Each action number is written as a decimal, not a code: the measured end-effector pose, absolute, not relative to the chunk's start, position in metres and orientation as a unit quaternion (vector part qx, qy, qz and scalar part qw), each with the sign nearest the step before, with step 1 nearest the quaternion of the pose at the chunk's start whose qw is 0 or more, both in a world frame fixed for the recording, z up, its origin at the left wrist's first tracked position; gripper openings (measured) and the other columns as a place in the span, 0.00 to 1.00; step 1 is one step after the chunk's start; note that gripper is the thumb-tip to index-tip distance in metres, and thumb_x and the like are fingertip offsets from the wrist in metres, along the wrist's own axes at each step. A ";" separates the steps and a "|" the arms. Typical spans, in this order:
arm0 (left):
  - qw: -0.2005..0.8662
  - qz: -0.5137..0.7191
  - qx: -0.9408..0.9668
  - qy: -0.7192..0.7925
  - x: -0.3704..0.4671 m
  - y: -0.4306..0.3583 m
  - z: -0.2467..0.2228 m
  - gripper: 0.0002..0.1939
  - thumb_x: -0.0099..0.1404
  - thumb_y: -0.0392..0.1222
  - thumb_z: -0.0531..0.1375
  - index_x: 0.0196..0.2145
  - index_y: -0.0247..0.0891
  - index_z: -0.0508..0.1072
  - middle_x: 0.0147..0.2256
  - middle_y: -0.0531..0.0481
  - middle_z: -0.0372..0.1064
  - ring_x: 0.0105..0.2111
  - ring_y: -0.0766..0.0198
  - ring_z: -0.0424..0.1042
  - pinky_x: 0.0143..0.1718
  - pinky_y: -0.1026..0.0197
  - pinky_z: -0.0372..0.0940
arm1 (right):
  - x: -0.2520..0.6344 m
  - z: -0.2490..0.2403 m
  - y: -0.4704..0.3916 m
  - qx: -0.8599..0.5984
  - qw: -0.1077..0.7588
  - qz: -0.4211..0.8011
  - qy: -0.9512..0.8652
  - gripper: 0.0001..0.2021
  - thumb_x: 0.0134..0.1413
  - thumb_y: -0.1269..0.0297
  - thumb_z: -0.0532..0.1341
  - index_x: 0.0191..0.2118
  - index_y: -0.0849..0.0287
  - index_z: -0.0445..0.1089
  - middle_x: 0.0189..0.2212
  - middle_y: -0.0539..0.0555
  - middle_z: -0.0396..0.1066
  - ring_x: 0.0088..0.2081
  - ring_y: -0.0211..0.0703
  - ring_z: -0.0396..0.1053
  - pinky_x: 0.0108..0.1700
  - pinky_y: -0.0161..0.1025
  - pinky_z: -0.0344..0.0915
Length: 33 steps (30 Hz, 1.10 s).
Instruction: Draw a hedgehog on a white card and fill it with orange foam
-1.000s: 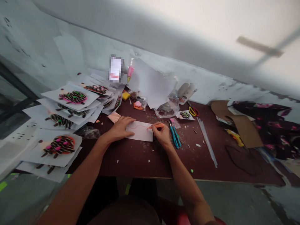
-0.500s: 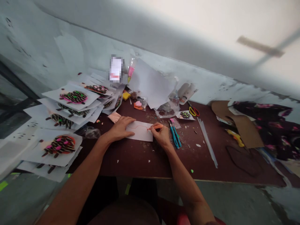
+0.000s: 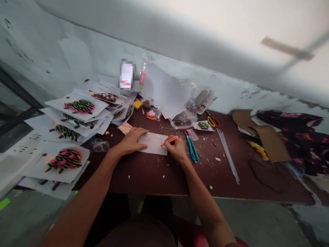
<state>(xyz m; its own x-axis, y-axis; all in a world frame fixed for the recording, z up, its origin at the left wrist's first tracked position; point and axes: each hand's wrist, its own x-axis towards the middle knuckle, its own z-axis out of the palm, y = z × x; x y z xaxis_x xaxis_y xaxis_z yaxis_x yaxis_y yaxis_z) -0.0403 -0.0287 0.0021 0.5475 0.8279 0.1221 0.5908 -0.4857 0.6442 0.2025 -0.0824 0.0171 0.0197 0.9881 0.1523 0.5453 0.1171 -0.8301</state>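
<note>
A small white sheet of paper (image 3: 154, 148) lies on the dark red table, bearing a thin orange-red line that runs across it and bends downward at the right. My left hand (image 3: 131, 141) rests on the paper's left end, fingers stretched out and thumb apart. In my right hand (image 3: 177, 148) is an orange marker (image 3: 171, 139), pinched between the fingers, its tip touching the paper at the line's right part. Just right of that hand lie turquoise-handled scissors (image 3: 191, 151) and a cutter beside them.
Stacked sheets with clay hedgehogs (image 3: 79, 105) fill the left side. A phone (image 3: 126, 75) with a blurred screen leans at the back. Plastic bags (image 3: 183, 118), yellow-red scissors (image 3: 212, 121), clear glue sticks (image 3: 228, 157), a yellow glue gun (image 3: 258, 151) and brown cardboard (image 3: 269, 144) lie about.
My right hand has shifted slightly down and left with the marker, and the orange-red line now extends further down at the right. My left hand stays in place.
</note>
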 end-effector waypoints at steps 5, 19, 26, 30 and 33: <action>0.277 0.214 0.835 0.425 -0.040 -0.030 0.003 0.31 0.55 0.46 0.65 0.57 0.40 0.69 0.57 0.43 0.69 0.57 0.46 0.64 0.62 0.43 0.57 | 0.201 0.017 -0.083 -0.590 0.394 0.300 -0.637 0.10 0.47 0.64 0.58 0.24 0.60 0.76 0.22 0.52 0.73 0.24 0.37 0.65 0.28 0.33 0.59; 0.253 0.250 0.842 0.405 -0.035 -0.031 0.000 0.26 0.59 0.45 0.62 0.55 0.37 0.71 0.56 0.40 0.69 0.57 0.47 0.66 0.61 0.44 0.59 | 0.198 0.016 -0.078 -0.565 0.506 0.338 -0.557 0.15 0.60 0.52 0.57 0.40 0.58 0.74 0.29 0.52 0.74 0.21 0.36 0.65 0.24 0.34 0.61; 0.216 0.310 0.812 0.445 -0.037 -0.024 -0.007 0.24 0.62 0.31 0.50 0.53 0.37 0.73 0.52 0.42 0.74 0.54 0.53 0.69 0.60 0.46 0.61 | 0.207 0.014 -0.078 -0.598 0.296 0.070 -0.741 0.17 0.59 0.75 0.54 0.48 0.58 0.75 0.42 0.59 0.78 0.43 0.50 0.70 0.47 0.43 0.65; 0.204 0.277 0.810 0.476 -0.038 -0.022 -0.006 0.23 0.62 0.32 0.52 0.52 0.37 0.75 0.50 0.41 0.75 0.51 0.50 0.70 0.58 0.44 0.62 | 0.208 0.012 -0.075 -0.605 0.206 0.015 -0.769 0.20 0.59 0.77 0.53 0.52 0.61 0.74 0.39 0.61 0.78 0.43 0.54 0.68 0.46 0.43 0.63; 0.207 0.271 0.810 0.477 -0.037 -0.022 -0.005 0.21 0.61 0.33 0.54 0.51 0.38 0.76 0.47 0.42 0.76 0.49 0.49 0.69 0.55 0.45 0.63 | 0.208 0.009 -0.073 -0.603 0.199 -0.004 -0.772 0.18 0.62 0.75 0.53 0.53 0.60 0.74 0.38 0.61 0.78 0.41 0.53 0.67 0.45 0.44 0.62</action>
